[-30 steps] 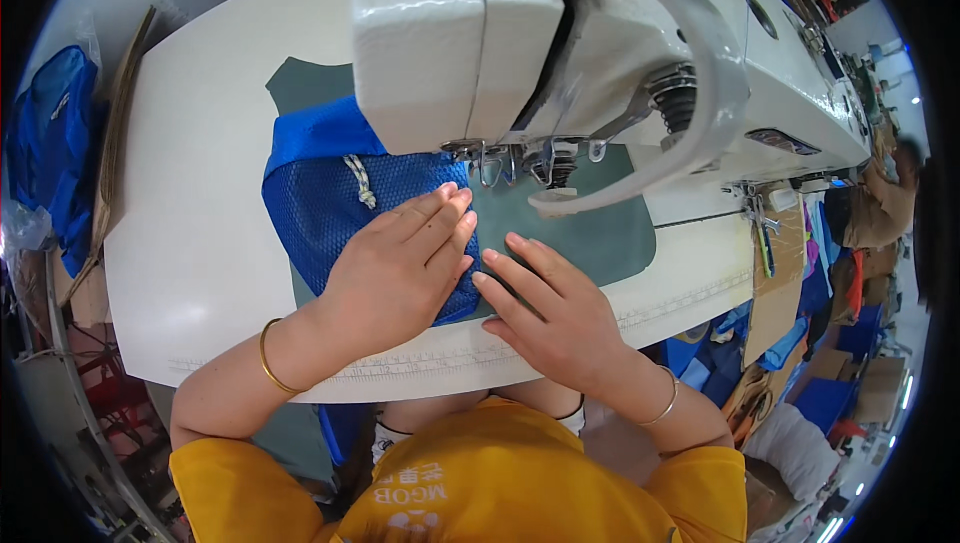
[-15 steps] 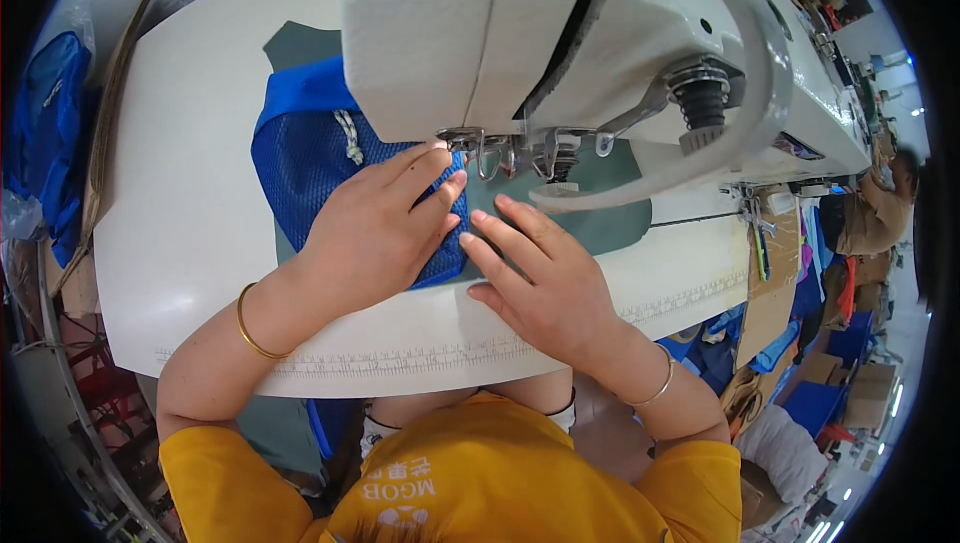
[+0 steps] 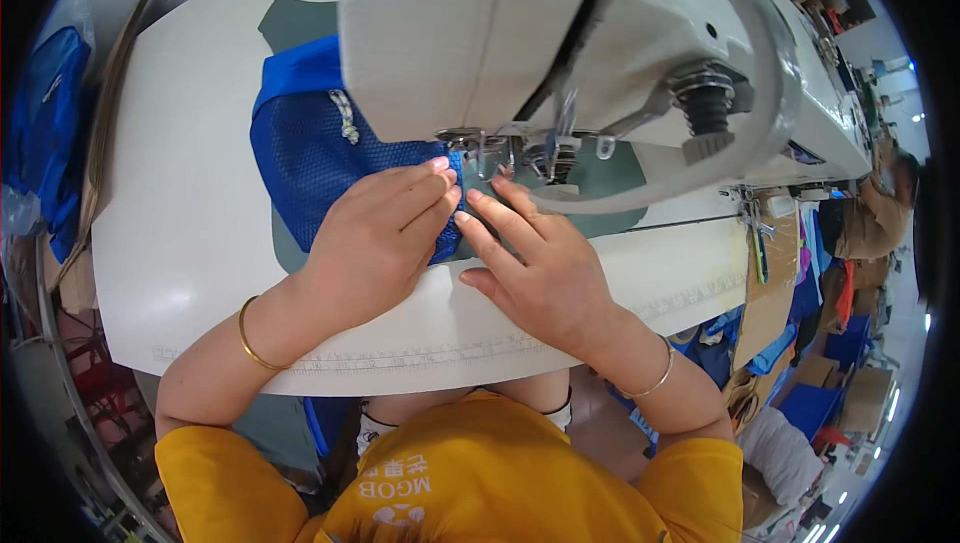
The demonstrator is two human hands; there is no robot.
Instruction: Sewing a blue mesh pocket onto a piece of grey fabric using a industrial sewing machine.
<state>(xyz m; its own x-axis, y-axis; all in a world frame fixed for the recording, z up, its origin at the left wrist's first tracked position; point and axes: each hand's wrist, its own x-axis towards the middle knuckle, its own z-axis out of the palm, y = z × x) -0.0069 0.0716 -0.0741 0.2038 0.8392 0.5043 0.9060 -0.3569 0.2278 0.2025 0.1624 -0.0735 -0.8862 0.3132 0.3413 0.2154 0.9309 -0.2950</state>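
Note:
A blue mesh bag piece [image 3: 315, 158] with a solid blue band and a patterned cord lies on a grey-green sheet [image 3: 300, 25] under the head of a white sewing machine [image 3: 440, 38]. My left hand [image 3: 375, 233] rests on the mesh close to its right edge, its fingers extended side by side and the thumb out of sight. Just to the right, my right hand [image 3: 545, 273] lies with fingers spread, their tips by the mesh edge and the sheet. Both sets of fingertips are just on the near side of the metal presser foot [image 3: 490, 158]. The needle point cannot be made out.
A clear curved tube [image 3: 690, 193] arches over the bed on the right. The white table [image 3: 170, 243] carries a printed ruler along its near edge. Blue fabric [image 3: 50, 133] hangs at the left. Boxes, cloth heaps and another person [image 3: 880, 208] are farther right.
The blue mesh piece and grey-green sheet have slid away from me under the machine head. My left fingertips have drawn slightly nearer; my right hand has shifted little.

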